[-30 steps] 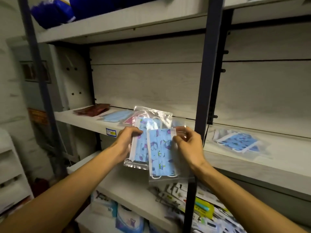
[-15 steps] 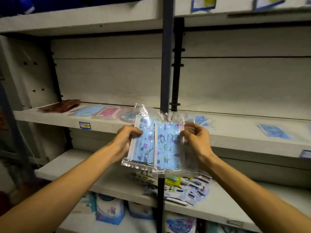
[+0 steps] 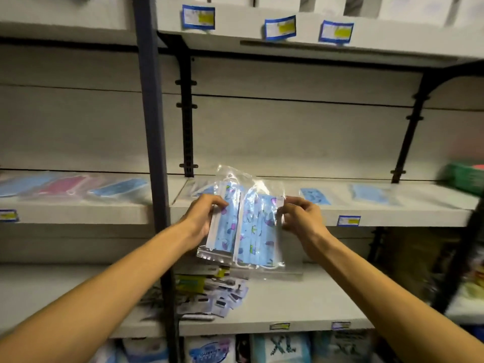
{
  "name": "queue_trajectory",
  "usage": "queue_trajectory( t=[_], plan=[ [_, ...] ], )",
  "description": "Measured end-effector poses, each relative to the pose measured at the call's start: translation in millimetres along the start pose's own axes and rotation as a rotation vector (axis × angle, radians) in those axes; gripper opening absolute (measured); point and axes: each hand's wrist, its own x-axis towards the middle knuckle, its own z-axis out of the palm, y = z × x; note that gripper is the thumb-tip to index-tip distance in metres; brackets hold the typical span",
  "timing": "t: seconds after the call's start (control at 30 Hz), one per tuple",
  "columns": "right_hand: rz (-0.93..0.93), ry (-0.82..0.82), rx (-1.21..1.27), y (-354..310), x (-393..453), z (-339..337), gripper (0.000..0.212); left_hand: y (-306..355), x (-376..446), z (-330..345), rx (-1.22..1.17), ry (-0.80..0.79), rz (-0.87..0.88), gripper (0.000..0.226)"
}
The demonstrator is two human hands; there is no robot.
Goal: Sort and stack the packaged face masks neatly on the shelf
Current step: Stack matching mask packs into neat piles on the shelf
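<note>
Plastic-wrapped masks lie in a loose row on the far-left stretch of the middle shelf [image 3: 78,213]: a pale blue pack [image 3: 18,186], a pink pack [image 3: 64,185] and a darker blue one [image 3: 117,186], side by side rather than stacked, so we judge that stretch still needs sorting. Moving right past the dark upright post [image 3: 152,127], our left hand [image 3: 201,218] pinches the left edge of a clear bag holding a blue printed mask [image 3: 225,226], thumb on the front and fingers curled behind. Overlapping it on the right is a second printed mask pack [image 3: 258,231], which our right hand [image 3: 298,221] holds by its upper right edge between thumb and fingertips. We hold both bags upright, in front of the shelf lip and not resting on it, probably to line up their edges before setting them down as one pile. Further right on the same shelf lie two more blue packs, one patterned [image 3: 315,196] and one plain [image 3: 372,196], well apart from each other. Below our hands, small dark packets [image 3: 220,297] are scattered on the lower shelf [image 3: 301,310].
</note>
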Motion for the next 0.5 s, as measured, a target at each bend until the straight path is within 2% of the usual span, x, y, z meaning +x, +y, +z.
queue_trajectory(
  t=[0.13,0.23,0.37,0.5],
  plan=[
    [0.044,-0.031,-0.048,0.7,30.0,-40.9,0.030,-13.2,37.5,44.6,-0.034,-0.034,-0.016,0.016],
    [0.056,-0.017,-0.056,-1.6,60.0,-70.0,0.027,-14.7,64.9,74.9,-0.046,-0.039,-0.054,0.009],
    [0.051,-0.018,-0.043,-7.2,106.7,-104.5,0.013,-17.2,107.1,108.0,-0.015,-0.008,-0.037,0.008],
    [0.040,-0.007,-0.075,-14.3,153.3,-130.9,0.019,-21.3,144.5,136.6,0.032,0.038,-0.064,0.011]
  ],
)
